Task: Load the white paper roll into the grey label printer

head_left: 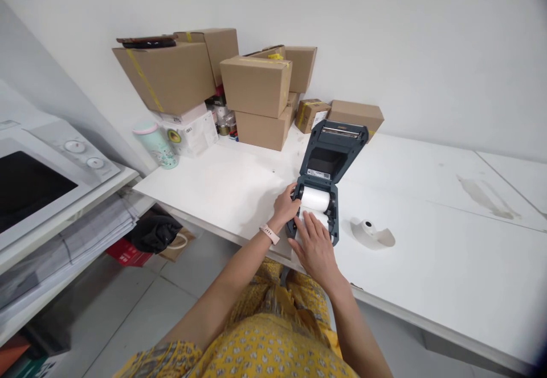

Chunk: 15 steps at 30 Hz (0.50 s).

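A dark blue-grey label printer [334, 213] sits near the table's front edge with its lid [342, 139] raised. Inside lies a white paper roll [315, 198], its paper strip [308, 215] running forward under my fingers. My left hand [285, 204] holds the printer's left side, thumb and fingers around the edge by the roll. Spread fingers of my right hand [315, 244] rest flat on the paper at the printer's front, covering part of it. A small loose paper roll [370, 233] with its end unwound lies to the right.
Cardboard boxes [256, 87] are stacked along the wall, and a mint tumbler [159, 147] stands by a white box [192, 133]. A microwave [47, 167] is at the left on a separate stand. The white table [448, 253] extends right.
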Available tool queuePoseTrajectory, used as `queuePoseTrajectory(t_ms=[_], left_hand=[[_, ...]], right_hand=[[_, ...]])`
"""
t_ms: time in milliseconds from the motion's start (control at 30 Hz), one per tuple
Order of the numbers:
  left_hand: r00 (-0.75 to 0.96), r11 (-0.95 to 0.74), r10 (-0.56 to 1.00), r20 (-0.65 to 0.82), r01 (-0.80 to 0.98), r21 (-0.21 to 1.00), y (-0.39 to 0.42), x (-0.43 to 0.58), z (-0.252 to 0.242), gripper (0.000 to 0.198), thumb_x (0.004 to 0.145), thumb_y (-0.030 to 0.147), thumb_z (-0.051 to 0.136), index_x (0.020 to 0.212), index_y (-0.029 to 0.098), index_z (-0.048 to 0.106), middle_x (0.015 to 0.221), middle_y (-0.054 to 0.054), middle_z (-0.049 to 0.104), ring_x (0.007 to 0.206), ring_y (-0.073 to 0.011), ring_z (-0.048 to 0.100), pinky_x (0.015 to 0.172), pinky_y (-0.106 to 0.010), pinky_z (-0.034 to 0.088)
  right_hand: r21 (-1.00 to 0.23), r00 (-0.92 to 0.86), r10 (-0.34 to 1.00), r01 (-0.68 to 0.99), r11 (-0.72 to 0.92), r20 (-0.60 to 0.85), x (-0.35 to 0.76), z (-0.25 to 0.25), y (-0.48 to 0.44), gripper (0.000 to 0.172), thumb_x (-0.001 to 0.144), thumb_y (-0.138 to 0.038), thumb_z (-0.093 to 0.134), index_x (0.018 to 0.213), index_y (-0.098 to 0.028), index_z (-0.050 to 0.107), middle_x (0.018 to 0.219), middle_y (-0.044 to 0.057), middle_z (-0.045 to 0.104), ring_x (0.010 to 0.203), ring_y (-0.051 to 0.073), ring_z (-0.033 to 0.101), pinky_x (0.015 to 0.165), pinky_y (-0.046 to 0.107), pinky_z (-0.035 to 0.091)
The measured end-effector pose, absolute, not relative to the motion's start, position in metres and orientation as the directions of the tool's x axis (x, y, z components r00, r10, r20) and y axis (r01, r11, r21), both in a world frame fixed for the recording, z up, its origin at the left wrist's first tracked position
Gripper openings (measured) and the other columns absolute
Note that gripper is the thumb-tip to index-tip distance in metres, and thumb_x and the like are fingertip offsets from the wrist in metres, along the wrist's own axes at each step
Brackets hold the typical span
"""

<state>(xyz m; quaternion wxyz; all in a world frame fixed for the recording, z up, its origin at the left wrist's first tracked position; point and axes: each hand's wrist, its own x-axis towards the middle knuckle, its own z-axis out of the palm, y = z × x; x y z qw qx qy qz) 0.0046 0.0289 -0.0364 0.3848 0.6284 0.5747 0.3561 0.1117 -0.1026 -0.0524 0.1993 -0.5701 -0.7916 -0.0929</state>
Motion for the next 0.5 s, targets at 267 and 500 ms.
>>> queuePoseTrajectory(t_ms=[267, 500], left_hand=[[0.092, -0.004, 0.995, -0.026, 0.308, 0.951, -0.01, 0.001, -0.04, 0.066, 0.085, 0.031, 0.061, 0.147, 0.02, 0.042, 0.141, -0.011, 0.06, 0.127, -0.0262, 0.058, 0.109, -0.038, 0.044], [0.095, 0.048, 0.994, -0.055, 0.076, 0.996, -0.043, -0.003, -0.051, 0.067, 0.086, 0.035, 0.065, 0.147, 0.022, 0.04, 0.142, -0.009, 0.058, 0.125, -0.0228, 0.059, 0.106, -0.033, 0.047]], right_hand=[[-0.059, -0.27, 0.865, 0.944, 0.323, 0.422, 0.112, -0.053, -0.101, 0.053, 0.099, -0.043, 0.045, 0.142, -0.012, 0.049, 0.152, 0.023, 0.046, 0.142, 0.037, 0.041, 0.107, 0.052, 0.04], [-0.062, -0.271, 0.87, 0.944, 0.324, 0.412, 0.113, -0.054, -0.102, 0.051, 0.097, -0.041, 0.05, 0.139, -0.012, 0.053, 0.154, 0.023, 0.044, 0.142, 0.038, 0.041, 0.107, 0.052, 0.04]])
